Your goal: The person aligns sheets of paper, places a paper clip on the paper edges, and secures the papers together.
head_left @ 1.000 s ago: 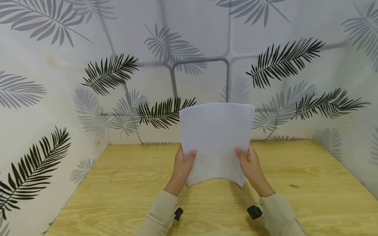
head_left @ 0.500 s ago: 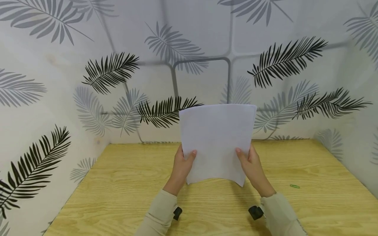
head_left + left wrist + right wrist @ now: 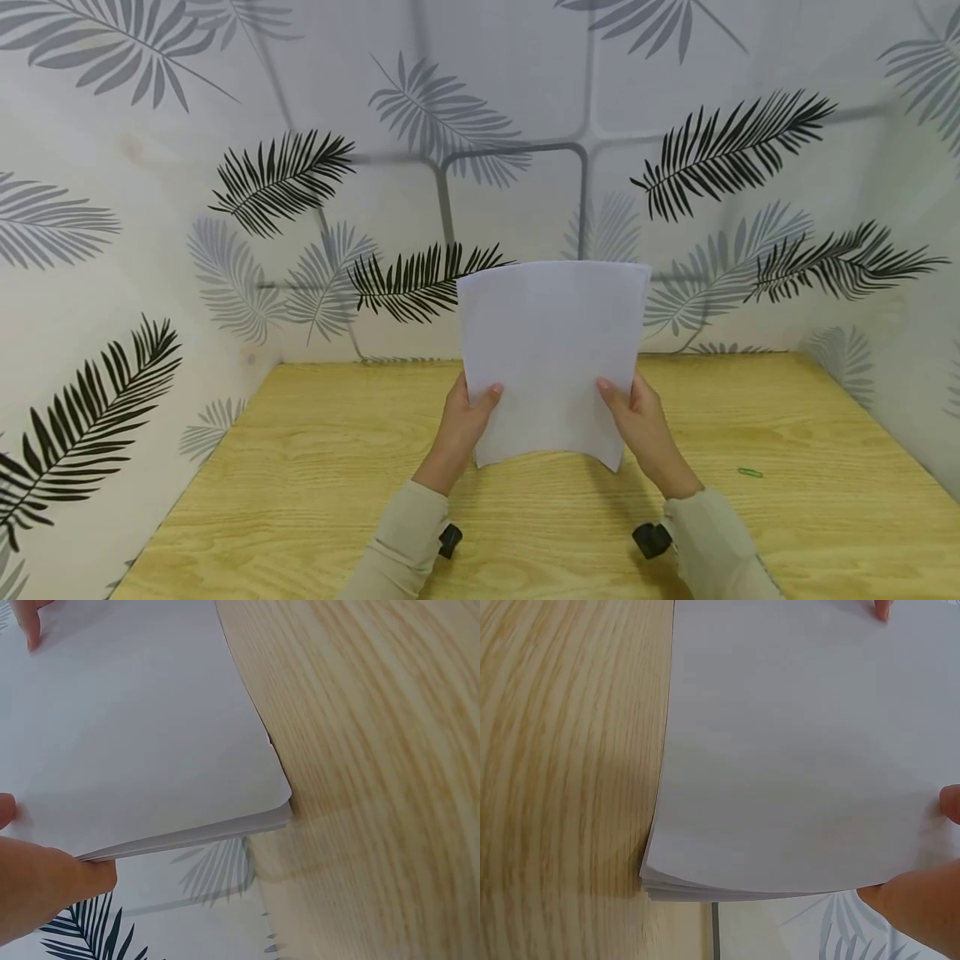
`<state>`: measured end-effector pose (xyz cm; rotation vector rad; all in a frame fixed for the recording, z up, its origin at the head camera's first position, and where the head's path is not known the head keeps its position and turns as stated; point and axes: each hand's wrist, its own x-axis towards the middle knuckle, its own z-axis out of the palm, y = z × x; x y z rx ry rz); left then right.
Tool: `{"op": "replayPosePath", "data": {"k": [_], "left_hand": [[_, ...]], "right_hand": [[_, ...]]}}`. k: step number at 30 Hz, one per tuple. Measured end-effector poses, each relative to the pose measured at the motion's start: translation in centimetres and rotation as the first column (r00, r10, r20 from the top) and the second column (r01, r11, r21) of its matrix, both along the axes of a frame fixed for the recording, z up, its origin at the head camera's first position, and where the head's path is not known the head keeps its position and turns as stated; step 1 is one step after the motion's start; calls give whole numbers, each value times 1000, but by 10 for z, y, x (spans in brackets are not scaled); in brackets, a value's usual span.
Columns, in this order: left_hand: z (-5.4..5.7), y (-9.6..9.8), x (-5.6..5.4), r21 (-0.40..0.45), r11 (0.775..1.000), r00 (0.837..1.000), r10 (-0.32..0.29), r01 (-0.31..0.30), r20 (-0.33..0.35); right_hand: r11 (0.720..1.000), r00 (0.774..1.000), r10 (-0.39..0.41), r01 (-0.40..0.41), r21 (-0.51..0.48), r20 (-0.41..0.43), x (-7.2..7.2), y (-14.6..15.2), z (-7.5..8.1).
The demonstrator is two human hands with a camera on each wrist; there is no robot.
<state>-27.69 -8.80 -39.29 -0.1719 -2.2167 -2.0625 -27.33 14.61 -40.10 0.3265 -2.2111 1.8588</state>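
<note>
A thin stack of white paper sheets stands upright over the table, bowed between both hands. My left hand grips its left edge, thumb on the near face and fingers behind. On the opposite edge my right hand holds it in the same way. In the left wrist view the layered edges of the paper show, slightly uneven at the corner. The right wrist view shows several sheets fanned a little at their lower corner. The fingers behind the stack are mostly hidden in the head view.
A green paper clip lies on the wood-grain table, to the right of the right hand. White cloth walls with a leaf print enclose the back and sides. Small black cameras sit at both wrists.
Both hands keep their grip on the stack, which stays almost in place. The whole head view has shifted very slightly.
</note>
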Motion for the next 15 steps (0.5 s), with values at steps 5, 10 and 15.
{"op": "replayPosePath", "data": {"k": [5,10,15], "left_hand": [[0,0,-1,4,1000,1000,0,0,17],[0,0,0,-19,1000,1000,6,-6,19],[1,0,1,-28,999,1000,25,-25,17]], "right_hand": [[999,999,0,2,-41,48,1,0,1],[998,997,-15,19,-63,69,1,0,3],[998,999,4,0,-63,55,2,1,3]]}}
